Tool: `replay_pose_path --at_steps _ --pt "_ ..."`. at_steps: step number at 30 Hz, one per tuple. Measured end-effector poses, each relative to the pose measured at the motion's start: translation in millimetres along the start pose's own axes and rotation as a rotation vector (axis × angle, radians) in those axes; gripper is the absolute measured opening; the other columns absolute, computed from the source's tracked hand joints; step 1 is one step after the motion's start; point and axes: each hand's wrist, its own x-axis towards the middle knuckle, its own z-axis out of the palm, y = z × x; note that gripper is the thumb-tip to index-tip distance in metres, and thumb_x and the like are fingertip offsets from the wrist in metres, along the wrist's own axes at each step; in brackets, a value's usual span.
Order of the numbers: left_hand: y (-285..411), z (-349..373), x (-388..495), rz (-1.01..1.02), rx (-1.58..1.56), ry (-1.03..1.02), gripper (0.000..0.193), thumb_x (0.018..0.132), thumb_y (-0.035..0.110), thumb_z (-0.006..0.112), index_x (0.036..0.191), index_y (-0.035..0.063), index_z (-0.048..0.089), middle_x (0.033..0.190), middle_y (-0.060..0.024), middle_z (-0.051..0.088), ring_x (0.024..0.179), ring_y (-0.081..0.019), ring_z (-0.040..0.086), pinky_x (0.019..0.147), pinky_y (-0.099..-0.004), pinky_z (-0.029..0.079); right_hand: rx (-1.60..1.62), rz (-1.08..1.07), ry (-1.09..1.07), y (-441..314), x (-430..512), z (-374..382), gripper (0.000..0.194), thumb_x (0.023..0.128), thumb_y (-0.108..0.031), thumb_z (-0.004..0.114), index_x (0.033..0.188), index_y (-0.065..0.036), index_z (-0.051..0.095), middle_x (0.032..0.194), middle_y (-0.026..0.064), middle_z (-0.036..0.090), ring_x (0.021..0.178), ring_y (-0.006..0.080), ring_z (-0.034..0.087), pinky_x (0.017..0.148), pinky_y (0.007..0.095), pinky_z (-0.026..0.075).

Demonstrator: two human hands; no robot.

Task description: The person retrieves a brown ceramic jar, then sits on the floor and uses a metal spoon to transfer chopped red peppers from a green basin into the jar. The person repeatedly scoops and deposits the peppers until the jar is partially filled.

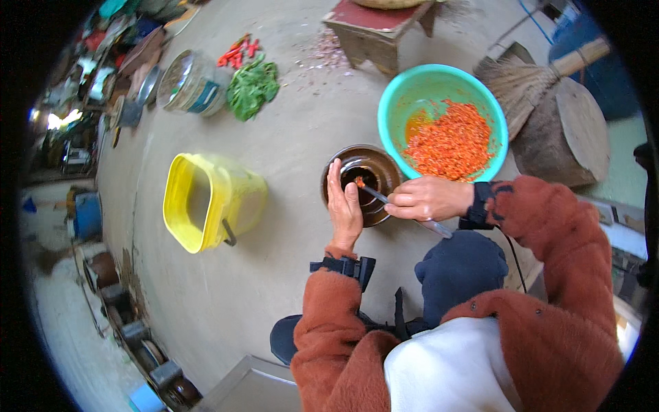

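Note:
My right hand [430, 198] is closed around the handle of a metal spoon [375, 193]. The spoon's far end, with some red chopped mixture on it, is at the dark mouth of a brown glazed jar [342, 159] standing on the floor. Against the jar's left side rests my left hand [344, 208], its fingers extended and holding nothing. Just beyond the jar, a turquoise plastic basin [387, 116] contains chopped red chili mixture [453, 141] with orange liquid at its left. The jar's inside is too dark to make out.
A yellow plastic bucket [231, 201] stands left. Farther off are green leaves [252, 87], red peppers [239, 51], a worn plastic bucket [206, 87] and a low wooden stool [360, 38]. A straw broom [525, 82] leans by a wooden block [566, 134] at right. A metal tray [247, 383] lies near my feet.

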Motion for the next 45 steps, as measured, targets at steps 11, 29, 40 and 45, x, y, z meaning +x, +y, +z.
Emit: replay_pose_path --at_steps 11,29,40,45 --pt "2.9 -5.2 -2.7 -0.061 0.034 -0.023 0.061 0.107 0.042 0.034 0.146 -0.0045 0.035 0.148 -0.0220 0.044 0.140 -0.0318 0.041 0.115 -0.0399 0.030 0.110 0.212 0.193 -14.8 -15.1 -19.3 0.024 0.089 -0.015 0.062 0.110 -0.004 0.063 0.095 0.0090 0.062 0.086 0.0238 0.066 0.068 0.0364 0.056" --pt "2.4 -5.3 -7.2 -0.167 -0.081 0.018 0.062 0.107 0.046 0.031 0.142 -0.0042 0.039 0.145 -0.0209 0.047 0.137 -0.0321 0.044 0.115 -0.0409 0.031 -0.062 0.730 -0.100 21.1 -155.1 -51.6 0.010 0.089 -0.012 0.065 0.094 -0.003 0.064 0.089 0.0115 0.062 0.080 0.0320 0.064 0.065 0.0424 0.051" --pt "6.9 -7.9 -7.7 -0.186 -0.027 -0.004 0.061 0.106 0.048 0.033 0.143 0.0001 0.042 0.144 -0.0187 0.047 0.135 -0.0310 0.045 0.114 -0.0409 0.033 0.655 1.420 0.485 60.5 -191.0 -21.9 0.022 0.097 -0.020 0.062 0.097 0.001 0.068 0.076 0.0053 0.068 0.066 0.0116 0.065 0.059 0.0276 0.052" --pt "4.4 -7.9 -8.2 -0.170 -0.051 -0.002 0.060 0.106 0.048 0.034 0.143 0.0010 0.043 0.143 -0.0189 0.048 0.134 -0.0307 0.046 0.113 -0.0409 0.033 0.782 1.586 0.670 59.1 -216.3 -19.5 0.024 0.099 -0.020 0.059 0.101 0.003 0.066 0.079 0.0078 0.069 0.066 0.0121 0.068 0.059 0.0242 0.055"
